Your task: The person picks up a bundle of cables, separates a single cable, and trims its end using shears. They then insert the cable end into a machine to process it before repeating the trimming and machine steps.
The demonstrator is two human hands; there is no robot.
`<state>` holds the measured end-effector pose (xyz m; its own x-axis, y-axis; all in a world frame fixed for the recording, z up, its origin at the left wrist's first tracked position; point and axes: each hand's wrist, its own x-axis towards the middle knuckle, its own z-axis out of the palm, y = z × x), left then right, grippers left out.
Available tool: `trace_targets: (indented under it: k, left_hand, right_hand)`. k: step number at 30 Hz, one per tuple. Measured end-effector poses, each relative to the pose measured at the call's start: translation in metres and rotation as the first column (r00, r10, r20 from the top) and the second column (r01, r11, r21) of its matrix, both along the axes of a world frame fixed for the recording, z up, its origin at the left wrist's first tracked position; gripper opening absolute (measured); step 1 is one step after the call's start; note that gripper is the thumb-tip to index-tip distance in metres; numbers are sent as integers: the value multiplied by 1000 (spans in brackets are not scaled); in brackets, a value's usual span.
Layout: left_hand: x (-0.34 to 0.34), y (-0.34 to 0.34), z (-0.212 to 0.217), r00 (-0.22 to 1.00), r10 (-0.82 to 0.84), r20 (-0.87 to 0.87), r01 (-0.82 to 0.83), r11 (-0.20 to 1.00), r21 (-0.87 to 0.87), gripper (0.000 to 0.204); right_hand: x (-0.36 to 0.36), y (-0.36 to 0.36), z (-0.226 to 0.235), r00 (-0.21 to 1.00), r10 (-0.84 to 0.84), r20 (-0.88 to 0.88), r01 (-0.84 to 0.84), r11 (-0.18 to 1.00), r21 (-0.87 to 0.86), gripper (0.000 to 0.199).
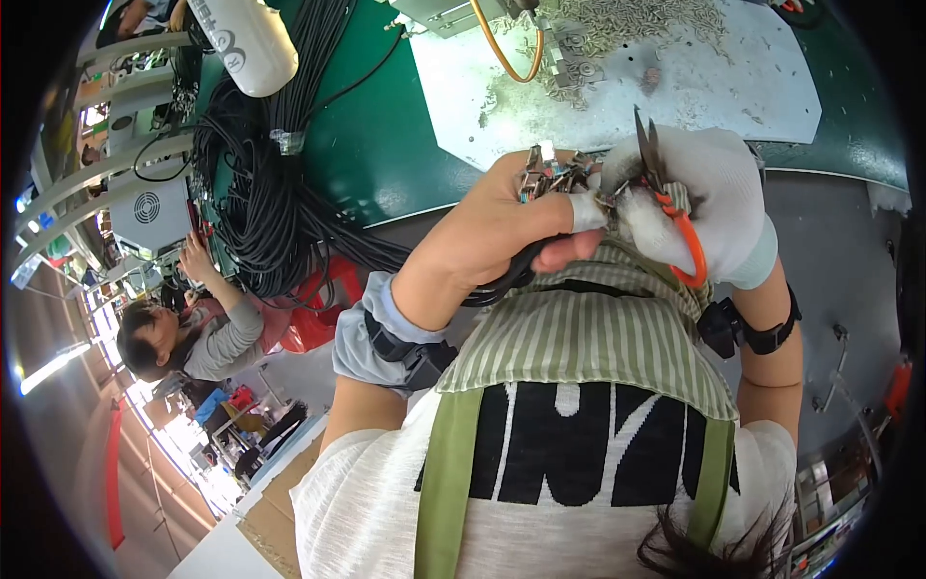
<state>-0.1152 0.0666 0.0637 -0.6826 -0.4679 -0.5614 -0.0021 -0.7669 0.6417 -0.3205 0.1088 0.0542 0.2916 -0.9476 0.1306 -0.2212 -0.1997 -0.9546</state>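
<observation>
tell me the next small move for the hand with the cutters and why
Probably close the cutters on the wire ends. The gloved right hand holds them by the orange handles, tips up, right beside the small connector and wires pinched in the bare left hand. Whether the blades already touch a wire is too small to tell.

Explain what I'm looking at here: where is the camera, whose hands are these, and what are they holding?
This is one fisheye view from a camera worn on a person's head, looking down, so straight edges curve. The bare left hand grips a small metal connector on a black cable. The right hand, in a white glove, holds orange-handled cutters at that connector. Ahead lies a green table with a white sheet strewn with small metal bits, and a bundle of black cables. A co-worker sits at the left.
</observation>
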Motion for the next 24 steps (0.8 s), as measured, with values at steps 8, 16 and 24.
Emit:
trace_targets:
  k: [8, 16, 24]
  left_hand:
    - [-11, 6, -9, 898, 423, 117, -314, 805, -503, 12]
    - [-15, 11, -17, 903, 398, 160, -149, 642, -752, 18]
    - [-16, 12, -15, 932, 351, 92, -23, 310, -951, 25]
  right_hand:
    - [14, 9, -3, 770, -490, -408, 262, 826, -499, 23]
    - [20, 24, -11, 710, -358, -606, 134, 914, -384, 25]
    - [21, 23, -7, 946, -267, -186, 275, 961, 16, 13]
